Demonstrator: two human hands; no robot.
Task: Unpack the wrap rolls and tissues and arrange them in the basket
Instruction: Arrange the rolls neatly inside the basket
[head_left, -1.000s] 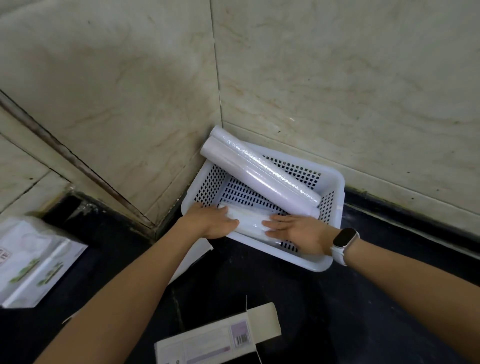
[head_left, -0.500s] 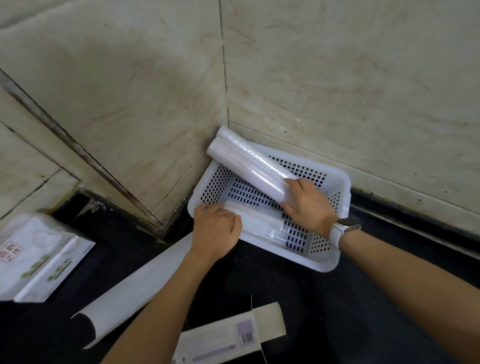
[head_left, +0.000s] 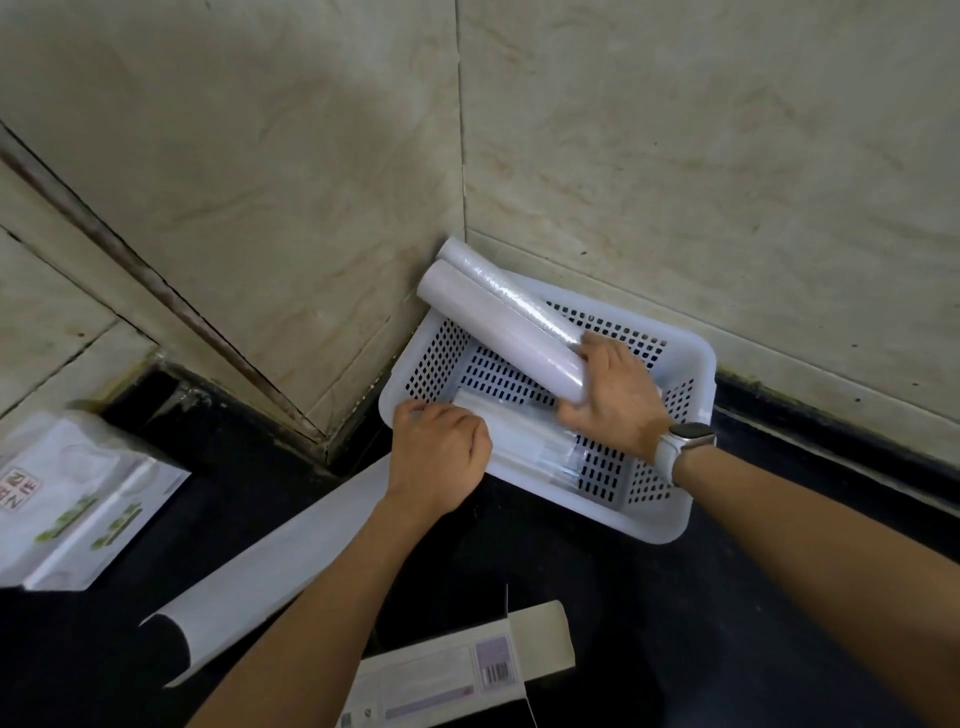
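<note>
Head view: your right hand (head_left: 615, 397) has its fingers curled round the low end of the front roll (head_left: 501, 332). Your left hand (head_left: 439, 457) is half closed, pressing the flat clear pack (head_left: 530, 441) near the front rim of the white basket (head_left: 670, 530).

Risks, as I judge them: both long rolls lean on the corner rim and stick out past it. Push or lift the low end unevenly and one could slide off toward the wall. The pack may buckle under your left hand.

Count: two rolls in the basket, the rear one (head_left: 506, 288) shiny; one clear pack; one paper tube (head_left: 270, 561) on the dark floor; one opened box (head_left: 457, 670); one tissue pack (head_left: 67, 499) at far left, still outside.
</note>
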